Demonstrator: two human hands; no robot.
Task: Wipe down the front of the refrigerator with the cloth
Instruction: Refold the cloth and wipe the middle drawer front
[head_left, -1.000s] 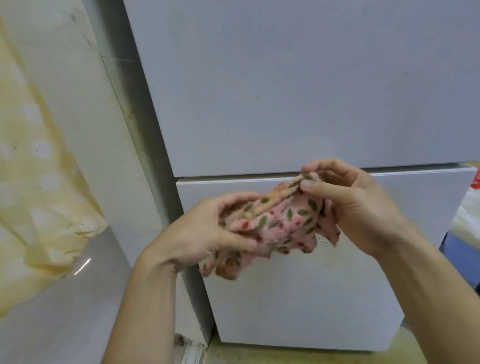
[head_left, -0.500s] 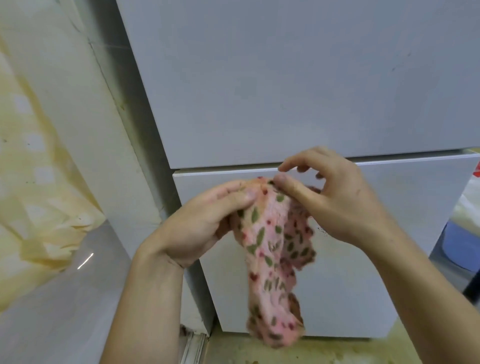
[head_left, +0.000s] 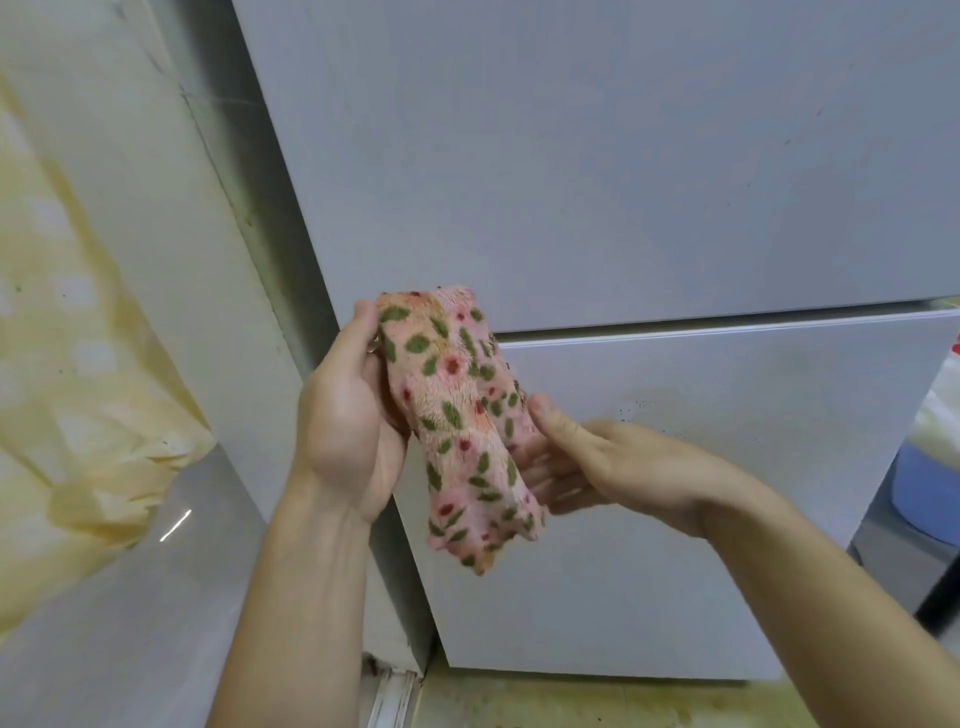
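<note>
A pink cloth (head_left: 457, 415) with green leaves and red dots hangs folded in a long strip in front of the white refrigerator (head_left: 649, 182). My left hand (head_left: 348, 415) holds the strip's upper part, thumb near the top edge and palm against the fabric. From the right, my right hand (head_left: 587, 462) takes the lower half, thumb on the front and fingers behind. The cloth sits level with the seam between the upper door and the lower door (head_left: 727, 467), a little away from the surface. Small dark specks dot the lower door.
A white wall panel (head_left: 171, 234) stands left of the refrigerator, with a yellow patterned curtain (head_left: 62, 364) further left. A grey glossy surface (head_left: 130, 597) lies below the curtain. A blue tub (head_left: 930, 493) sits at the right edge. The floor (head_left: 571, 701) is yellowish.
The cloth went from a bunched wad to a hanging strip, then a folded strip. My left hand rose to its top; my right hand dropped to its lower half.
</note>
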